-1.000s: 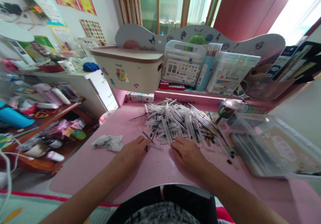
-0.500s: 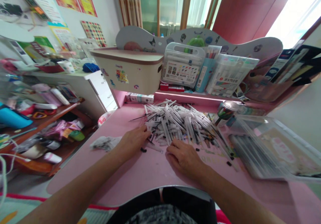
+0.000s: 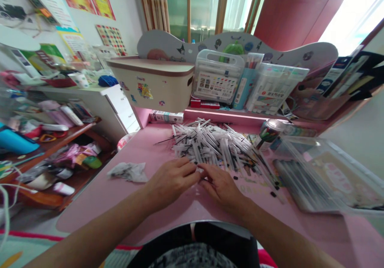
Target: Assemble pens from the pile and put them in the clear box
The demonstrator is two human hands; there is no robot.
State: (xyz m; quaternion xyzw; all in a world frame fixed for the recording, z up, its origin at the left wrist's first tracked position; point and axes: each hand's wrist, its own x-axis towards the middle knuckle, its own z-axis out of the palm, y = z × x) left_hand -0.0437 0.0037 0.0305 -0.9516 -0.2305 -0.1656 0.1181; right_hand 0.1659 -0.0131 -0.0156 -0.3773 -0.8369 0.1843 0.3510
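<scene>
My left hand point(image 3: 175, 179) and my right hand point(image 3: 218, 185) meet at the near edge of a heap of pen parts point(image 3: 207, 142) on the pink desk. Both are closed, their fingertips bent in and almost touching each other. Something small and pale shows between them, too hidden to name. The heap mixes clear and whitish tubes, thin black rods and small black caps. One loose black cap point(image 3: 273, 194) lies to the right. A crumpled white tissue point(image 3: 128, 172) rests left of my left hand.
A lidded clear plastic box point(image 3: 312, 196) with dark pens stands open at the right, beside a can point(image 3: 271, 132). Behind the heap, a shelf carries a cream bin point(image 3: 156, 86), a marker case point(image 3: 218, 80) and pen packs point(image 3: 276, 90). Cluttered shelves point(image 3: 60, 152) stand left.
My left hand has moved right from the heap's left edge to meet my right hand, whose fingers have shifted slightly. The tissue is now fully uncovered.
</scene>
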